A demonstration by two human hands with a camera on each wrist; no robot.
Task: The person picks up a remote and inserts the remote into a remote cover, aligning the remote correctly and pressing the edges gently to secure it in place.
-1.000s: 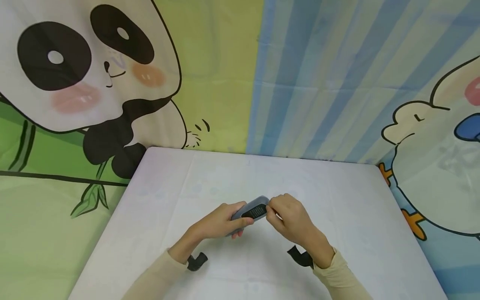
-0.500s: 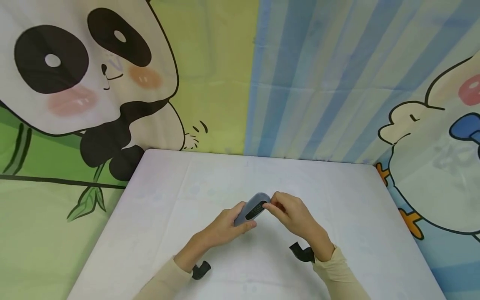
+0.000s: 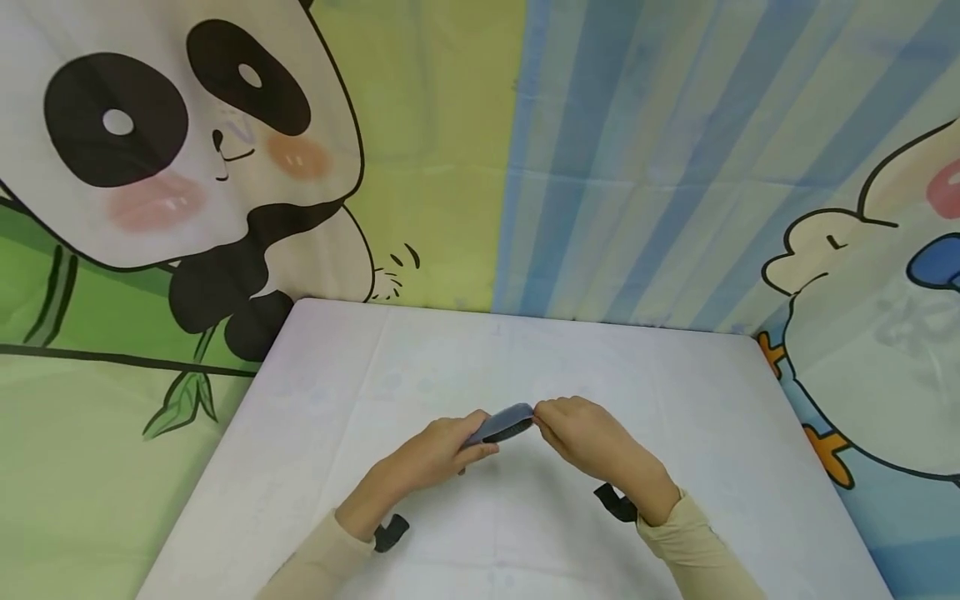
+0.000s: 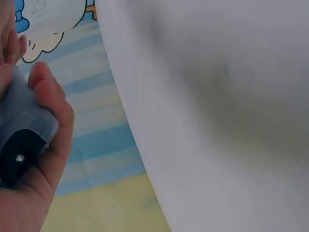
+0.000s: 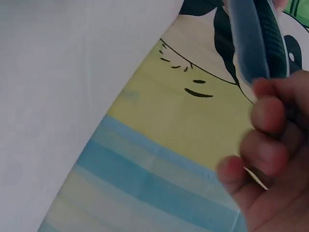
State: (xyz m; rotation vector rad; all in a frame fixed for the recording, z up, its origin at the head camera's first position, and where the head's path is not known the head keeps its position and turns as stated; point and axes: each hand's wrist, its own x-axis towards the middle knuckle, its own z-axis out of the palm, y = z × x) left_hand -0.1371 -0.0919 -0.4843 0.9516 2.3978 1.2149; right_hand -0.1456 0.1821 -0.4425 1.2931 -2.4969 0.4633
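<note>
Above the table, my left hand (image 3: pixel 431 454) grips a slim blue-grey device (image 3: pixel 495 423) with rounded ends. Its black panel, bearing rows of small marks, now faces mostly downward and toward me. My right hand (image 3: pixel 588 433) pinches the device's right end between thumb and fingers. In the left wrist view, fingers wrap the side of the device (image 4: pixel 26 108), whose near end is dark with a small bright spot. In the right wrist view, fingertips (image 5: pixel 263 89) sit at the lower end of the device (image 5: pixel 248 43); its exact kind cannot be told.
A white table (image 3: pixel 420 358) lies beneath both hands. Behind it hangs a printed cloth (image 3: pixel 435 150) with a panda, stripes and another cartoon figure. Black straps (image 3: pixel 392 533) show near both wrists, beside beige sleeves (image 3: pixel 322 554).
The device has tilted so that its black panel, earlier broadly visible, is seen nearly edge-on. The right hand turned at the device's end; the left hand kept its grip throughout.
</note>
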